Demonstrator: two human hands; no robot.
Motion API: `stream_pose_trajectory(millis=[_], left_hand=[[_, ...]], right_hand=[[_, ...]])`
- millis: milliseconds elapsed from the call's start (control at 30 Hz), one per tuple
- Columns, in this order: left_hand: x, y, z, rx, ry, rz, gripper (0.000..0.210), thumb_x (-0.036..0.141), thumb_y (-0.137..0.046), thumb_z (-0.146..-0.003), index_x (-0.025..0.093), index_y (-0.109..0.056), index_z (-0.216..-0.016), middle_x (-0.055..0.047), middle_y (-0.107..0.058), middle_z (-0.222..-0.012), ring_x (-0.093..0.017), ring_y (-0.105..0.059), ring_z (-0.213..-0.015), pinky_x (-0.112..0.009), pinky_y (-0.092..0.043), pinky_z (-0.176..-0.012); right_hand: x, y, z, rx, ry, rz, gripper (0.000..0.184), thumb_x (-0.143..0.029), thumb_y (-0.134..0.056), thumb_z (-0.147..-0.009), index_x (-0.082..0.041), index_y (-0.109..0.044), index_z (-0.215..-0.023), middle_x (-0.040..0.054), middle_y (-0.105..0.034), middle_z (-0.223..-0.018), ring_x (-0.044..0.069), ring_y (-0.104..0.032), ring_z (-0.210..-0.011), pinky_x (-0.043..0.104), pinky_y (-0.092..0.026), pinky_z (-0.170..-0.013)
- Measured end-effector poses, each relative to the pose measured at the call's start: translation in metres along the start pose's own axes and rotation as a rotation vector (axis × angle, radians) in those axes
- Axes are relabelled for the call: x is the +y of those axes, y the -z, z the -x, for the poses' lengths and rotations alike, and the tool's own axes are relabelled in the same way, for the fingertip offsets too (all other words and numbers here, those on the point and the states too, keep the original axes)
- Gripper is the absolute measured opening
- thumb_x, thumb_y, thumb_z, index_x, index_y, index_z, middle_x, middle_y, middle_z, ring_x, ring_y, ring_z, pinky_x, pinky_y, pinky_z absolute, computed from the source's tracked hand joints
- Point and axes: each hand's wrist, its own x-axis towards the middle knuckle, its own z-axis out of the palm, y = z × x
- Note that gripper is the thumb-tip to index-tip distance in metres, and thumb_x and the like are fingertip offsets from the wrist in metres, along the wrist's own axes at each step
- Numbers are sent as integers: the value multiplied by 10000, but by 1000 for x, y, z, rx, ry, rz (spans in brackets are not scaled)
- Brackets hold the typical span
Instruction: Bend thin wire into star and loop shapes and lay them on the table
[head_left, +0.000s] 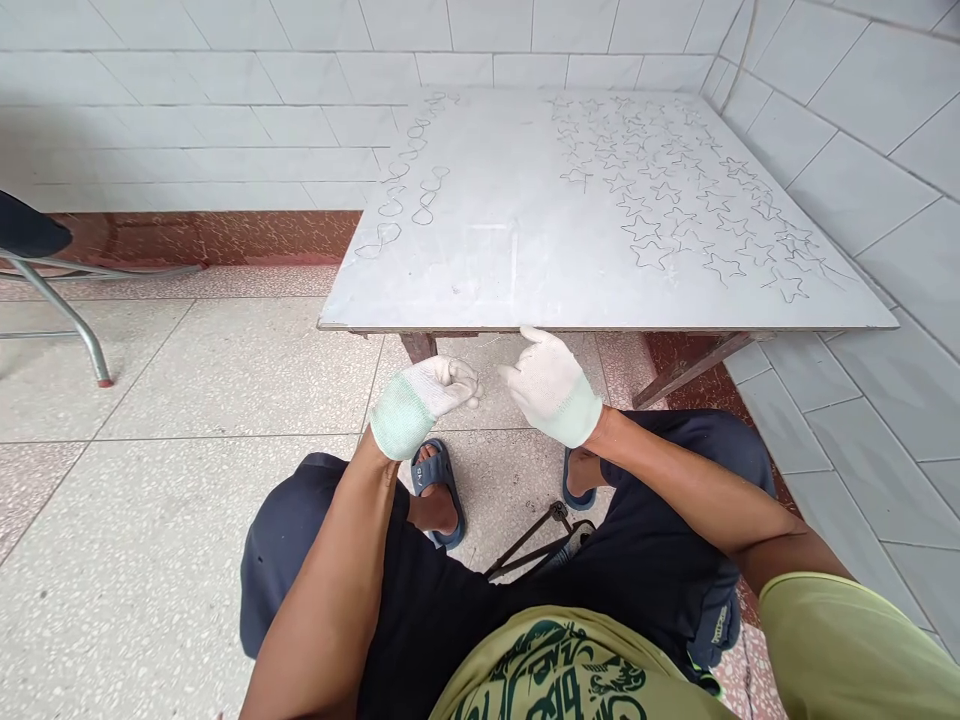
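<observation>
Both my hands wear white knit gloves with pale green cuffs and hover just in front of the table's near edge. My left hand [442, 388] is closed, thumb and fingers pinched on a thin wire [484, 346] that is hard to see. To its right, my right hand [551, 385] has its back turned up and its fingers curled at the wire's other end; its grip is partly hidden. On the tabletop [495, 290], several wire stars [649, 255] spread over the right side. Wire pieces with rounded loops [424, 212] lie in rows along the left side.
White tiled walls [300, 75] stand behind the table and to its right. A chair's metal leg [82, 340] rests on the speckled floor [187, 500] at left. Below my hands are my feet in blue slippers [448, 500] and a dark metal frame [525, 550] between my legs.
</observation>
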Motion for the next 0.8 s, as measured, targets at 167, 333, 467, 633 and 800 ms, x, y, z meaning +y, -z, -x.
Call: stream_pose_trajectory(millis=[167,333,467,633,800], left_hand=[[0,-10,3,64,53,19,343,421,-949,-697,178,-765,-854,-12,-699,-640,-156,-616,-600,-291,-481,-632],[-3,-14,5,136,54,-34,414,520,-964,-711,167,-771,-811,-48,-730,-666,-165,-625,-608,-323,-497,-665],[-8,-15,0,133,38,-14,434,546,-963,-706,173,-744,-734,-31,-691,-606,-159,-614,-578,-347,-534,-707],[-17,-24,-3,141,45,140,462,530,-988,-670,181,-688,-637,-8,-635,-541,-125,-547,-516,-316,-513,-636],[-21,-40,-4,129,42,424,448,446,-1036,-620,187,-671,-645,7,-632,-556,-149,-616,-583,-376,-605,-782]], right_hand=[[-4,-15,8,13,-102,-119,347,-171,-466,-1099,-172,-813,-1088,39,-614,-705,240,-563,-778,503,-427,-1166],[-9,-19,13,-35,-190,-173,392,-281,-439,-1141,-263,-828,-1183,111,-710,-818,300,-634,-896,514,-472,-1038],[-14,-19,13,-70,-246,-172,432,-331,-407,-1161,-294,-815,-1298,126,-776,-951,325,-680,-1021,489,-500,-961],[-15,-18,14,-84,-236,-167,427,-310,-426,-1162,-307,-781,-1399,114,-798,-1007,307,-680,-1033,449,-510,-935],[-14,-21,14,-31,-252,-157,442,-298,-424,-1161,-326,-762,-1445,116,-795,-1053,303,-680,-1033,447,-510,-947]])
